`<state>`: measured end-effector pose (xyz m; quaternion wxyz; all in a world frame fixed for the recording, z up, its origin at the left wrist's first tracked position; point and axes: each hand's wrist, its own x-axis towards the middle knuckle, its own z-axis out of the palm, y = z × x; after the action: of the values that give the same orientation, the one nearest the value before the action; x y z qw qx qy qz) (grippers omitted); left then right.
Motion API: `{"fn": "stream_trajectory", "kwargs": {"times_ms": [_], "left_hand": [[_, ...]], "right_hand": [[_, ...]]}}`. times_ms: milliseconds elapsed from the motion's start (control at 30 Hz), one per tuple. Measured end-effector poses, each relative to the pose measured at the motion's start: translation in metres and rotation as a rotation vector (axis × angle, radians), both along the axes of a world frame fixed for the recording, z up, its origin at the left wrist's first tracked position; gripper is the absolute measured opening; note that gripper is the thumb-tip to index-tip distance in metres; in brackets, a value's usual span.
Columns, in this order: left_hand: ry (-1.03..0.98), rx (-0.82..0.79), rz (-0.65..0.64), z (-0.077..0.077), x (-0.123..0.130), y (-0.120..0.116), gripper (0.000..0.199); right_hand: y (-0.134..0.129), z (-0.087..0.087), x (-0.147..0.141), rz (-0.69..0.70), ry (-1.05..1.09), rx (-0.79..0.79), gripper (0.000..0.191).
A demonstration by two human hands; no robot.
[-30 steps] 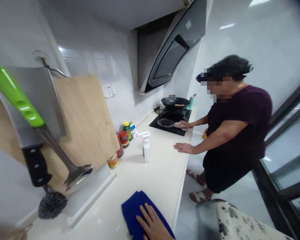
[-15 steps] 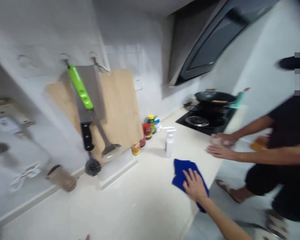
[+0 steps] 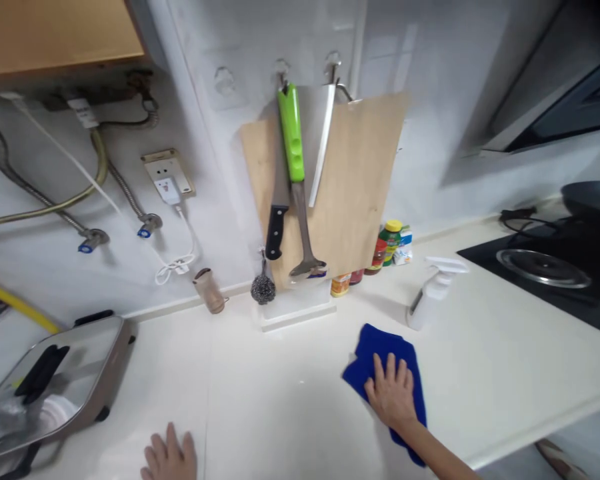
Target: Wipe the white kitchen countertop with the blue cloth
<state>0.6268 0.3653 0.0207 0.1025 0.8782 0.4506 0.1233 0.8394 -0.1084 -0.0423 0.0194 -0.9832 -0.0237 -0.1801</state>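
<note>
My right hand (image 3: 391,393) lies flat on a dark blue cloth (image 3: 380,341), fingers spread, pressing it against the white countertop (image 3: 270,393). The cloth reaches past the hand toward the wall and down along the wrist. Low in the view, my left hand (image 3: 170,457) rests on the counter with its fingers apart and nothing in it. A white spray bottle (image 3: 427,300) stands just beyond the cloth, to its right.
An electric pan with a glass lid (image 3: 87,373) stands at the left. A cutting board (image 3: 357,180), a green-handled spatula (image 3: 293,137), a knife (image 3: 277,230) and a steel scrubber (image 3: 263,289) hang on the wall. Condiment jars (image 3: 391,240) line the back; a cooktop (image 3: 530,247) is right.
The view has swung left, bringing in the electric pan and my left hand and losing most of the co-worker. My right hand stays flat on the cloth.
</note>
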Motion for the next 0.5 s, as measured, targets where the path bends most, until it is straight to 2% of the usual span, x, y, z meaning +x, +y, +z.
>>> {"fn": "stream_trajectory", "kwargs": {"times_ms": [100,167,300,400,500], "left_hand": [[-0.020,0.057,0.024,0.006,0.007,-0.016,0.076],[-0.025,0.103,0.010,0.008,0.008,-0.021,0.075],[-0.032,0.200,-0.017,0.005,0.008,-0.023,0.069],[-0.044,0.282,-0.042,-0.003,0.005,-0.022,0.066],[-0.048,0.329,-0.043,-0.014,0.002,-0.021,0.062]], "right_hand": [[0.062,0.020,0.013,0.040,0.098,-0.002,0.069],[0.101,0.028,0.012,0.121,0.162,0.012,0.071],[0.173,0.035,-0.012,0.437,0.296,0.078,0.079],[0.221,0.037,-0.033,0.701,0.373,0.105,0.085],[0.266,0.041,-0.038,0.910,0.403,0.100,0.084]]}}
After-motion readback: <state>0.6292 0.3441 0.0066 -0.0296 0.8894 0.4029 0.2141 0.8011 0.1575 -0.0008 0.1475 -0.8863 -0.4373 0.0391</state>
